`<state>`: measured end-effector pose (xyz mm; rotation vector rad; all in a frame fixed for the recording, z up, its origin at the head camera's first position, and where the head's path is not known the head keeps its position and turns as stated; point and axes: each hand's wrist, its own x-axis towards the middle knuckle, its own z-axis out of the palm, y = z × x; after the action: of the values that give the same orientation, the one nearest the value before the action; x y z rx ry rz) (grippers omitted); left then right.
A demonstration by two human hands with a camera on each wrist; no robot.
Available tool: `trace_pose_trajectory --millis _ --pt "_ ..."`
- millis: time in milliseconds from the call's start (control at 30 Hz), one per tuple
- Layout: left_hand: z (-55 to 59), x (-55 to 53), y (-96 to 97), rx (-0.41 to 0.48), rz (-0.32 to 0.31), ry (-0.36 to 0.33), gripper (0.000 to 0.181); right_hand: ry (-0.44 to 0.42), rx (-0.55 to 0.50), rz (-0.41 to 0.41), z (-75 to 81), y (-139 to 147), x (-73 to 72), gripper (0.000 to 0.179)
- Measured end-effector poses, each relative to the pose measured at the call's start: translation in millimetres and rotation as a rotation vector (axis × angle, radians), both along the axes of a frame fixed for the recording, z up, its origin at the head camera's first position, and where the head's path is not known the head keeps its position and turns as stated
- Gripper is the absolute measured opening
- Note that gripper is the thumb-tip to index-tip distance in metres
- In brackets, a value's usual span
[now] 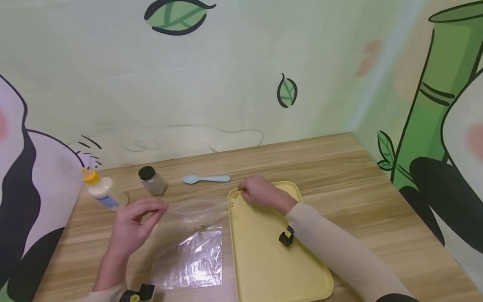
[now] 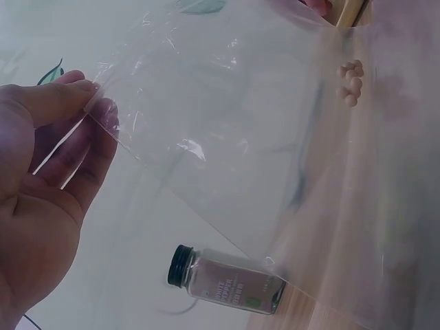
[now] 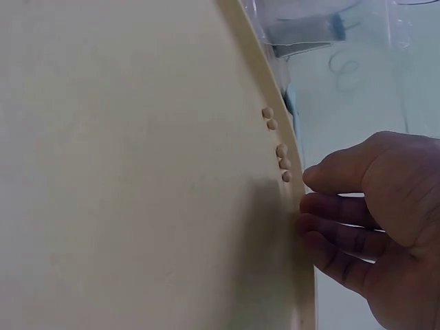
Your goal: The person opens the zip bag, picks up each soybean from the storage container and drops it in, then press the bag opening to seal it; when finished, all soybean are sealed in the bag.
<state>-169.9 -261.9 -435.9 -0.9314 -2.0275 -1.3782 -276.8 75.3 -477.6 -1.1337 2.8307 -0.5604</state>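
Observation:
My left hand (image 1: 135, 224) pinches the upper edge of a clear plastic bag (image 1: 188, 262) between thumb and fingertips, holding it up off the table. Several small round beige balls (image 2: 352, 84) show through the film in the left wrist view. At the far left corner of a yellow tray (image 1: 264, 260) is my right hand (image 1: 260, 193), its fingers loosely bent. More beige balls (image 3: 282, 155) lie along the tray's rim, right beside the thumb and fingertips. In the right wrist view, thumb and forefinger stand slightly apart with no ball visible between them.
A black-capped jar (image 1: 154, 182) labelled white pepper stands behind the bag. Left of it is a white bottle (image 1: 107, 193) with a yellow cap. A pale blue spoon (image 1: 206, 179) lies near the back wall. The wooden table (image 1: 377, 218) meets walls behind and at right.

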Motion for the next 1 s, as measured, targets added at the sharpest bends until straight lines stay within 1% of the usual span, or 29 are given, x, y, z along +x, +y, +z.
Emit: trace_pose_trajectory --millis 133,233,500,767,1000 --pt "-0.8 1.2 3.1 0.002 -0.009 -0.016 0.039 -0.031 0.009 -0.003 -4.6 -2.2 0.2 0.015" --pt "-1.3 0.7 5.0 -0.001 -0.014 -0.017 0.039 -0.033 0.013 -0.005 -6.5 -3.6 1.3 0.016" --pt "-1.6 1.2 5.5 -0.005 -0.015 -0.013 0.040 0.038 0.046 -0.007 -10.6 -10.5 3.3 0.015" --pt "-2.3 3.4 3.2 -0.032 0.016 -0.028 0.040 0.096 0.057 0.004 -15.0 -14.7 2.0 0.011" --pt "-2.2 3.1 3.5 -0.018 0.002 -0.027 0.039 0.070 0.060 -0.006 -15.9 -15.3 2.8 0.011"
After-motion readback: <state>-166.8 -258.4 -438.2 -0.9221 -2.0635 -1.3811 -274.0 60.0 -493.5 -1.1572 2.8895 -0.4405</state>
